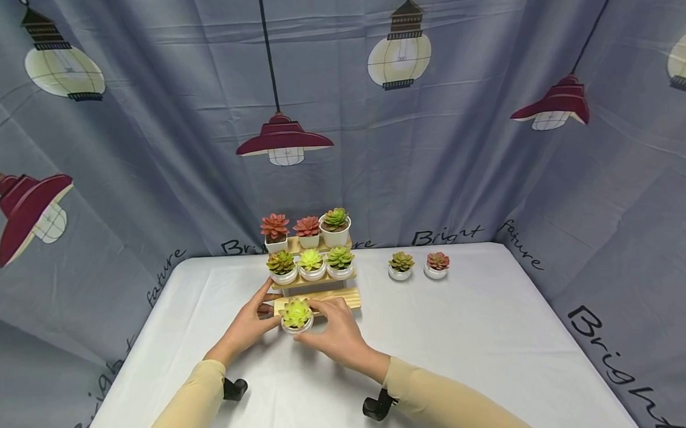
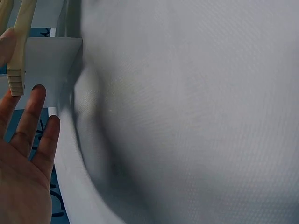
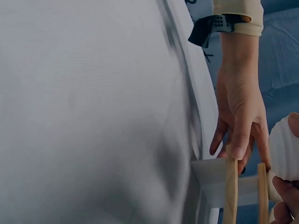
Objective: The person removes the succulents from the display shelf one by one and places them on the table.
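A three-tier plant stand (image 1: pixel 346 297) with wooden shelves stands near the back of the table. My right hand (image 1: pixel 339 335) pinches a small white pot with a yellow-green succulent (image 1: pixel 296 313) at the left part of the lowest shelf; the ribbed white pot also shows in the right wrist view. My left hand (image 1: pixel 247 330) holds the stand's left end, its thumb over the lowest board (image 3: pixel 231 191) and other fingers reaching behind and beside it. Several potted succulents fill the middle shelf, among them a yellow-green one (image 1: pixel 311 260). On the top shelf are red succulents (image 1: pixel 274 226) and a green one (image 1: pixel 335 219).
Two potted succulents, one green (image 1: pixel 401 262) and one reddish (image 1: pixel 437 262), stand on the white table (image 1: pixel 469 336) to the right of the stand. A grey curtain (image 1: pixel 433 172) printed with lamps hangs close behind the table.
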### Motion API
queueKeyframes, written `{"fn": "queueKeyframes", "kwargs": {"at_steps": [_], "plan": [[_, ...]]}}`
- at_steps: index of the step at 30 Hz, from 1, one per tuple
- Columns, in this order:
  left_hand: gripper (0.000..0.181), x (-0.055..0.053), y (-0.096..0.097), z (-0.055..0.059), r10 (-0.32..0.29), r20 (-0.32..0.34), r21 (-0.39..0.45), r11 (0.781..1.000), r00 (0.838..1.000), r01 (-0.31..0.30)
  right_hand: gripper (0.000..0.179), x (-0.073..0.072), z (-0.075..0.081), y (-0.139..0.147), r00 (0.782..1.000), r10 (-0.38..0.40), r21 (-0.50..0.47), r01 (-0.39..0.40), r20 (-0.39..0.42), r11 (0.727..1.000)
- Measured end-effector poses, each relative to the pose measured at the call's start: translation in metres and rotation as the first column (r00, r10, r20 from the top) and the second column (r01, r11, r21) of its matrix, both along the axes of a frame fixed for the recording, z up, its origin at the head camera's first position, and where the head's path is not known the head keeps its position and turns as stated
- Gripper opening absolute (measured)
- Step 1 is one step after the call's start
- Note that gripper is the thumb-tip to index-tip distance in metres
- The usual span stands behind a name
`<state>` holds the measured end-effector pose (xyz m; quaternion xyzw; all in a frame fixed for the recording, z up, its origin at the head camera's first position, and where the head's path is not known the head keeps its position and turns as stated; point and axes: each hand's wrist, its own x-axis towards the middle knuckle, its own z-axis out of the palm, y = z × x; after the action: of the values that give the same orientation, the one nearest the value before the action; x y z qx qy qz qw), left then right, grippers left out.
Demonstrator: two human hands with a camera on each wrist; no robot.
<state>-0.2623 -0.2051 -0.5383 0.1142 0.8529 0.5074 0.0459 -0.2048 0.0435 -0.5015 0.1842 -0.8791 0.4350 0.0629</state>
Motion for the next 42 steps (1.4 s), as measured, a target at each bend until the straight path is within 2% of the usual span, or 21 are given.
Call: {"fn": "queueKeyframes", "kwargs": {"at_steps": [9,14,17,25,35,42], "plan": [[0.105,0.001,0.001,0.0,0.013,0.001,-0.018,1.0,1.0,-0.013,0.072,0.007,0.007,0.035,0.999,-0.016,-0.048,0.018,0.03,0.999],[0.104,0.002,0.001,0.001,0.017,0.006,-0.031,0.999,1.0,-0.017,0.075,0.006,0.009,0.054,0.996,-0.045,-0.099,0.052,0.071,0.994],[0.104,0.002,0.001,0.002,0.015,0.006,-0.04,0.999,1.0,-0.014,0.074,0.003,0.01,0.066,0.995,-0.071,-0.111,0.078,0.066,0.991],[0.103,0.002,0.001,0.002,0.011,0.015,-0.039,0.999,1.0,-0.01,0.071,-0.002,0.015,0.092,0.989,-0.149,-0.068,0.148,-0.002,0.987],[0.104,0.003,0.001,0.005,0.006,0.014,-0.062,0.998,1.0,-0.005,0.073,-0.005,0.017,0.113,0.98,-0.197,-0.061,0.197,0.004,0.978],[0.104,0.004,0.002,0.005,0.01,0.018,-0.062,0.998,1.0,-0.009,0.074,-0.006,0.018,0.13,0.97,-0.235,-0.078,0.24,0.061,0.968]]}}
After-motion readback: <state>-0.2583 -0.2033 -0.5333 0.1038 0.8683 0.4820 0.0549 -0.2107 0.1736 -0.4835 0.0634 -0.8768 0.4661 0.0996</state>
